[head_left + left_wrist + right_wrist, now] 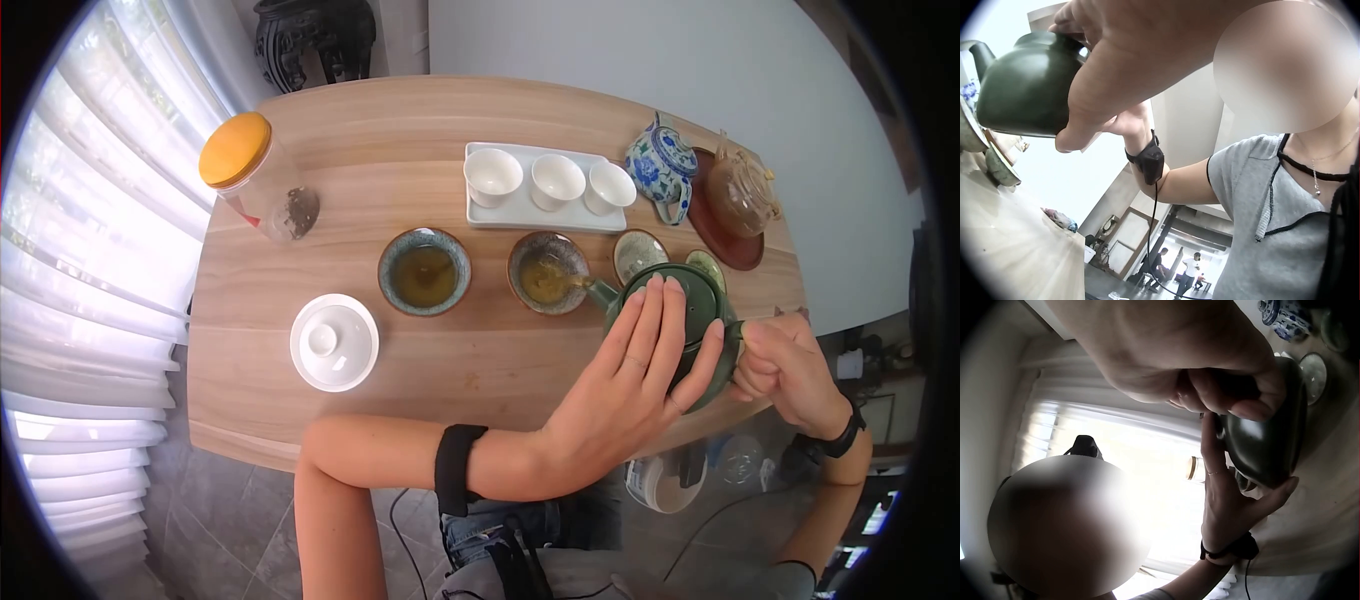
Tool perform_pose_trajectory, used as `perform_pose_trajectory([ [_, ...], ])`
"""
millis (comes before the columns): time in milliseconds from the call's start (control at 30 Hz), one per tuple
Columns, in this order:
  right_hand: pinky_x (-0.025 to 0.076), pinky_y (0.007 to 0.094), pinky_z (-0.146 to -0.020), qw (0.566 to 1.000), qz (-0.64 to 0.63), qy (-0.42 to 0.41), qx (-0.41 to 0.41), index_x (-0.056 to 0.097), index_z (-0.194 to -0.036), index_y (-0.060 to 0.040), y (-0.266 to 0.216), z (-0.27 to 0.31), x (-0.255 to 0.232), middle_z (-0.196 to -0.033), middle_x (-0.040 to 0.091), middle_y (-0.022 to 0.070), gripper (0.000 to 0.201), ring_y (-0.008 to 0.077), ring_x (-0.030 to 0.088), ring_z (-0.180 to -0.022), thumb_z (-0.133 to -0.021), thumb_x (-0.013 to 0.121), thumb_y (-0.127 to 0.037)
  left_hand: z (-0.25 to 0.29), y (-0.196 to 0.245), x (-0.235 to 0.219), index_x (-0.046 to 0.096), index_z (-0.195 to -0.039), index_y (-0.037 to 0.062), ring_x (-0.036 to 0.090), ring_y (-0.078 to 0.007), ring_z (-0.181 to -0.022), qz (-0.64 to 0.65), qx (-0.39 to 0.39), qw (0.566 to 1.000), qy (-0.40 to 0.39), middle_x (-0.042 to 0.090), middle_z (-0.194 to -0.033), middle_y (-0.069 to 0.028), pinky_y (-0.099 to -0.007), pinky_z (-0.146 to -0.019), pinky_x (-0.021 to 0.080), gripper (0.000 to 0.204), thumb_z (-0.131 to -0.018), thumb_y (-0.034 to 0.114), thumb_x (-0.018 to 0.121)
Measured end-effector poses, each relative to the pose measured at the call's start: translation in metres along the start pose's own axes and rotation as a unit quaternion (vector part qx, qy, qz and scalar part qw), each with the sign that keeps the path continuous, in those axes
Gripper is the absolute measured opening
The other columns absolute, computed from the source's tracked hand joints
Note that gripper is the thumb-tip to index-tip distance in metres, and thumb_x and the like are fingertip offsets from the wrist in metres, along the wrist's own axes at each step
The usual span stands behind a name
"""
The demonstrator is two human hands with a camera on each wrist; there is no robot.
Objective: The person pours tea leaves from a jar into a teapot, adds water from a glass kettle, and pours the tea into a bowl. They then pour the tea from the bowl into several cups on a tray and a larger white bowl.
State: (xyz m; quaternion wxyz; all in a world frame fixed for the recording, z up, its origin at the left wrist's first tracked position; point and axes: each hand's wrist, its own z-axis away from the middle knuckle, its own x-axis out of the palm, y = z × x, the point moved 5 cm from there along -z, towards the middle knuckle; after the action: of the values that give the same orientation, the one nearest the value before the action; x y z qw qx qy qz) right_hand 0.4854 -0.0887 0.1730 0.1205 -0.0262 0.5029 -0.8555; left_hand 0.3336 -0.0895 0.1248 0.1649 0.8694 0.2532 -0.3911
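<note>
My right hand (785, 365) grips the handle of a dark green teapot (655, 285), tilted with its spout toward a brown-rimmed bowl (520, 250). Amber tea runs from the spout into that bowl. Across the lid lie the straight fingers of my left hand (620, 400), the thumb resting along the pot's side. In the left wrist view the green pot (1025, 87) hangs above the table, the left thumb against its lower side. A blue-rimmed bowl (462, 262) holding darker tea stands left of the one being filled.
Behind the bowls, a white tray (540, 219) carries three white cups. A blue-and-white teapot (660, 160) and a glass teapot (740, 195) stand at the back right. A lidded white bowl (350, 362) and a jar with a yellow lid (235, 150) are on the left. Two small bowls sit behind the green pot.
</note>
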Motion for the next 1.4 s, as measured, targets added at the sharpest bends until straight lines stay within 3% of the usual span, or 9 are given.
perform_pose_trajectory([
  [433,0.029,0.0275,-0.047,0.997,0.041,0.043,-0.05,0.033,-0.056,-0.0091,-0.019,0.02,-0.003,-0.048,0.033,-0.0015,0.043,0.0094,0.028,-0.044,-0.096,0.045,-0.021,-0.005,-0.001,-0.011,0.04,-0.132,0.0066,0.05,-0.0379,-0.116,0.058,0.002,0.994,0.089,0.05,-0.124,-0.0284,-0.0482,-0.1,0.039,0.05,-0.084,0.018,0.049],
  [933,0.032,0.0277,-0.052,0.999,0.033,0.017,0.027,0.032,-0.059,-0.0125,0.006,-0.018,0.004,-0.052,0.028,-0.0041,0.041,0.0086,0.026,-0.048,-0.096,0.045,-0.026,0.002,-0.007,0.003,0.039,-0.134,0.0044,0.048,-0.0419,-0.116,-0.027,-0.013,0.998,-0.057,0.046,-0.124,-0.0333,-0.0508,-0.101,0.037,0.055,-0.082,0.017,0.048],
  [1133,0.035,0.0298,-0.053,0.998,-0.022,-0.011,-0.063,0.031,-0.056,-0.0126,0.04,-0.015,0.0,-0.05,0.029,-0.0025,0.043,0.0104,0.028,-0.047,-0.096,0.044,-0.025,0.004,-0.004,0.002,0.039,-0.134,0.0069,0.047,-0.0394,-0.118,-0.025,0.0,0.998,-0.064,0.047,-0.126,-0.0278,-0.0522,-0.101,0.035,0.056,-0.081,0.021,0.051],
  [1200,0.035,0.03,-0.053,0.99,-0.064,-0.019,-0.128,0.028,-0.054,-0.0129,0.048,-0.011,-0.004,-0.048,0.029,-0.0016,0.045,0.0118,0.028,-0.045,-0.096,0.041,-0.026,0.004,0.0,0.004,0.036,-0.135,0.0036,0.04,-0.0411,-0.125,-0.04,0.024,0.997,-0.06,0.043,-0.132,-0.0261,-0.0524,-0.107,0.028,0.058,-0.083,0.027,0.047],
  [1300,0.034,0.0296,-0.053,0.983,-0.071,0.002,-0.167,0.026,-0.054,-0.0131,0.057,-0.002,-0.014,-0.047,0.027,-0.0016,0.045,0.012,0.027,-0.044,-0.095,0.039,-0.027,-0.005,0.011,0.002,0.039,-0.134,0.0084,0.046,-0.0347,-0.123,-0.031,0.015,0.999,-0.028,0.047,-0.13,-0.0217,-0.0511,-0.104,0.033,0.055,-0.082,0.024,0.051],
  [1400,0.033,0.0298,-0.052,0.977,-0.066,0.02,-0.202,0.026,-0.054,-0.013,0.056,0.011,-0.027,-0.046,0.025,-0.0018,0.045,0.0121,0.026,-0.043,-0.095,0.038,-0.027,-0.021,0.024,0.003,0.039,-0.133,0.0086,0.045,-0.0344,-0.124,-0.028,0.025,0.999,-0.016,0.047,-0.131,-0.0216,-0.0496,-0.105,0.032,0.054,-0.083,0.025,0.05],
])
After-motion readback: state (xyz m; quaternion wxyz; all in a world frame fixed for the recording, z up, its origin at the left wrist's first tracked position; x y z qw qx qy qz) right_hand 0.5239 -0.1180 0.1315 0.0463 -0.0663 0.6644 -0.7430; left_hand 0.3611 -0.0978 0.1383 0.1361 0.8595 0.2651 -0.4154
